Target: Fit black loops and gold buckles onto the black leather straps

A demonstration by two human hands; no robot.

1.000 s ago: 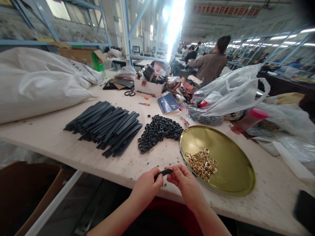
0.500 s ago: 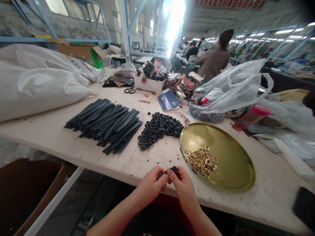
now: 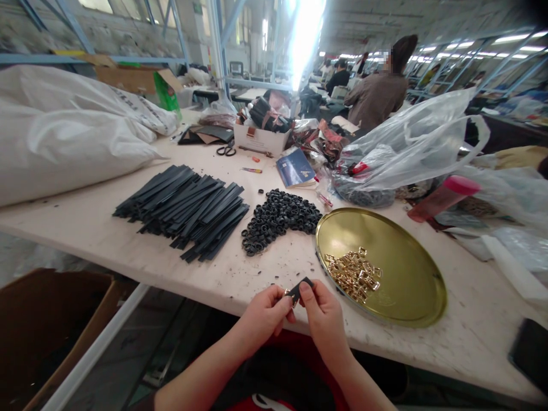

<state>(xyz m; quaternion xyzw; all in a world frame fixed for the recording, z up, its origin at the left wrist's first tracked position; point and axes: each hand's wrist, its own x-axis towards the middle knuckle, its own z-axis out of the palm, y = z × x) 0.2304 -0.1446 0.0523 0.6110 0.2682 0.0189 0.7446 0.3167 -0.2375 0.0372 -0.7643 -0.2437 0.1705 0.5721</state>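
Near the table's front edge, my left hand [image 3: 270, 308] pinches a gold buckle [image 3: 289, 293] together with one end of a short black strip [image 3: 298, 290]. The strip's other end is gripped between the thumb and fingers of my right hand [image 3: 319, 302]. Behind my hands lies a heap of small black loops [image 3: 285, 217]. A pile of black strips [image 3: 182, 208] sits to its left. On the right, a round gold tray [image 3: 398, 257] holds a cluster of gold buckles [image 3: 353, 275].
A white sack [image 3: 64, 137] fills the left side. Behind the loops are a blue booklet [image 3: 295, 168], scissors [image 3: 226, 150] and a white box [image 3: 261, 141]. A pink bottle [image 3: 445, 197] and plastic bags [image 3: 398, 154] lie right. A person [image 3: 379, 94] is further back.
My hands have moved slightly apart, and more of the black strip and the gold buckle shows between them. The view has shifted a little.
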